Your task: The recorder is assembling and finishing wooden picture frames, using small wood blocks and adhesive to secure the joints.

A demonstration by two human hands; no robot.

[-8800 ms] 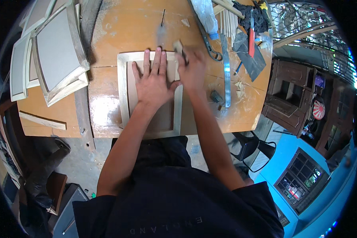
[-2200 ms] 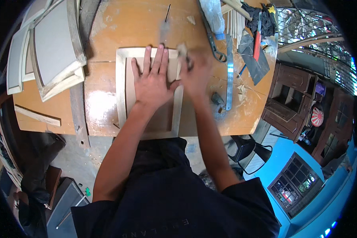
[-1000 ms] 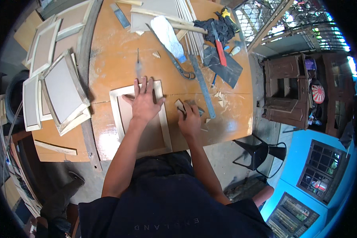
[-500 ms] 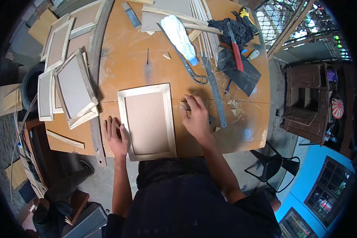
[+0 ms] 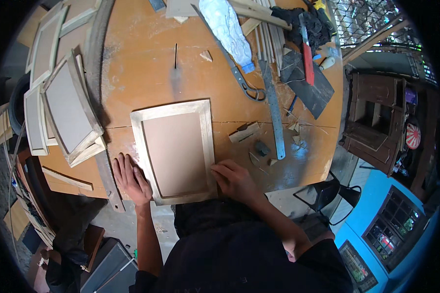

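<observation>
In the head view, a pale wooden rectangular frame with a flat brown inset panel [image 5: 176,151] lies flat on the orange wooden workbench [image 5: 142,63], a little left of the middle of the picture, with its near short edge at the bench's front edge. The left hand [image 5: 131,179] rests palm down on the bench at the frame's lower left corner, fingers stretched out and close together, touching the frame's outer edge and gripping nothing. The right hand [image 5: 235,179] rests at the frame's lower right corner, fingers curled loosely inward against the frame's side; whether it pinches anything I cannot tell.

Just right of the frame lie a small pale wood offcut [image 5: 244,132] and a small dark block [image 5: 262,148]. A long grey metal ruler [image 5: 274,115] runs down the bench to their right. Above it, toward the upper middle, sit dark metal scissors [image 5: 242,83] and a white crumpled plastic bag [image 5: 227,27]. At the upper left, several more pale framed panels [image 5: 66,110] are stacked, overlapping the bench edge.
</observation>
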